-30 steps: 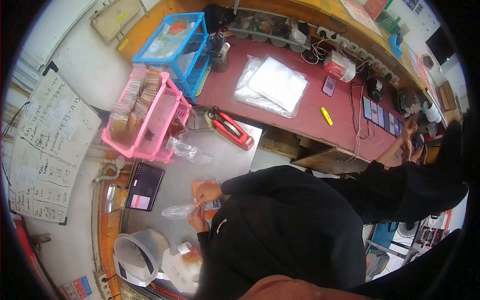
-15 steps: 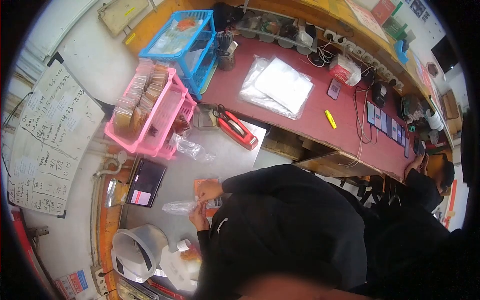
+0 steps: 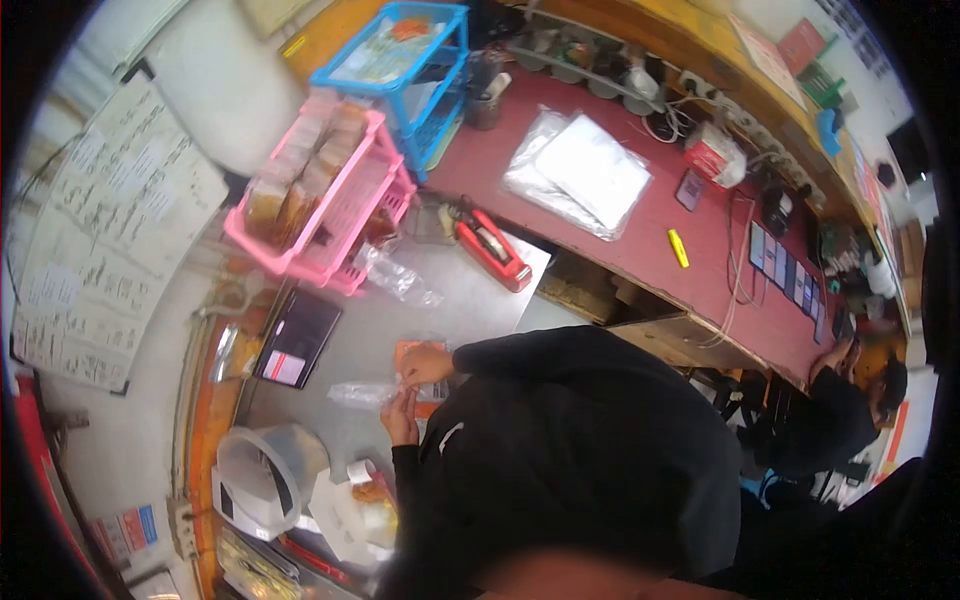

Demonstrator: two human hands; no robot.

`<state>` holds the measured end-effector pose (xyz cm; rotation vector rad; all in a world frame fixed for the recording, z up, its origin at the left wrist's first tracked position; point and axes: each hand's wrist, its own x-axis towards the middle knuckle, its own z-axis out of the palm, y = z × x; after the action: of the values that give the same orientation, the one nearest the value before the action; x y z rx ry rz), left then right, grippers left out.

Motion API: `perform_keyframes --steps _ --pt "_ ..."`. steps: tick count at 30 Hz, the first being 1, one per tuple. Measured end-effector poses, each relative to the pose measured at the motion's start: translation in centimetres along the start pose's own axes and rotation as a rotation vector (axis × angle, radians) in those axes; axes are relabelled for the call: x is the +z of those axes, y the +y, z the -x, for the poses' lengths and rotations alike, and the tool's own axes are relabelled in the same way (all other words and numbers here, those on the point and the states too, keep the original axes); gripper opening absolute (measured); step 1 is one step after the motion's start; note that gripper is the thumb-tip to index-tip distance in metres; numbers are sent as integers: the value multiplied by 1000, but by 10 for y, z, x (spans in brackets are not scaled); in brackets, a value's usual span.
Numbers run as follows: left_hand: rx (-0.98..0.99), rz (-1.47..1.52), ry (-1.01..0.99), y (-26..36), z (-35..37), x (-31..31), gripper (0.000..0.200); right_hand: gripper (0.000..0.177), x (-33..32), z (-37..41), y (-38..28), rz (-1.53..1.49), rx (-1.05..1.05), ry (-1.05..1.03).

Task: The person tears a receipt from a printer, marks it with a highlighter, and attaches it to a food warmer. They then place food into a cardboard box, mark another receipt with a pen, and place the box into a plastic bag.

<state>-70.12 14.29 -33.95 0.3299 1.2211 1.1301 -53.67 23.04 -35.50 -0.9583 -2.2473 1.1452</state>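
Note:
My right hand [image 3: 427, 367] and my left hand [image 3: 400, 418] meet over the steel counter [image 3: 470, 320], fingers pinched together at one end of a clear plastic bag [image 3: 358, 396]. The bag stretches out toward the tablet. Beneath my hands lies an orange printed packet [image 3: 410, 350], partly covered by them. Near my left sleeve, a white open box [image 3: 335, 515] holds some fried-looking food [image 3: 368, 492], with a small white cup [image 3: 361, 470] at its edge.
A tablet [image 3: 298, 338], a clear tub [image 3: 262, 475] and a red tape dispenser [image 3: 493, 250] surround the work spot. Pink [image 3: 345, 225] and blue [image 3: 425, 120] racks stand beyond. Plastic sheets [image 3: 590, 172] and phones [image 3: 785, 265] lie on the red table. Another person [image 3: 840, 405] is at the right.
The camera view has shifted slightly, so the racks and table appear a little higher and farther right. Both hands stay pinched at the bag's end, with the right hand's fingers bent over it.

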Motion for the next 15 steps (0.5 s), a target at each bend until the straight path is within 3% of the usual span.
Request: perform_keyframes --steps 2,4,6,8,11,15 --pt "21 9 40 -2 0 2 25 24 -12 3 -6 -36 7 -43" --pt "1 30 -42 -3 0 -4 26 34 4 0 16 -48 -68 -55" --pt "10 21 -51 9 13 11 28 32 0 0 8 -45 -15 -98" --pt "-9 196 -83 -3 5 1 19 29 18 0 24 -32 -122 91" --pt "-43 247 -20 -12 3 -3 21 24 -4 1 6 -30 -123 -39" --pt "-32 214 -31 -19 0 -3 21 20 -10 1 -1 -45 -84 -29"
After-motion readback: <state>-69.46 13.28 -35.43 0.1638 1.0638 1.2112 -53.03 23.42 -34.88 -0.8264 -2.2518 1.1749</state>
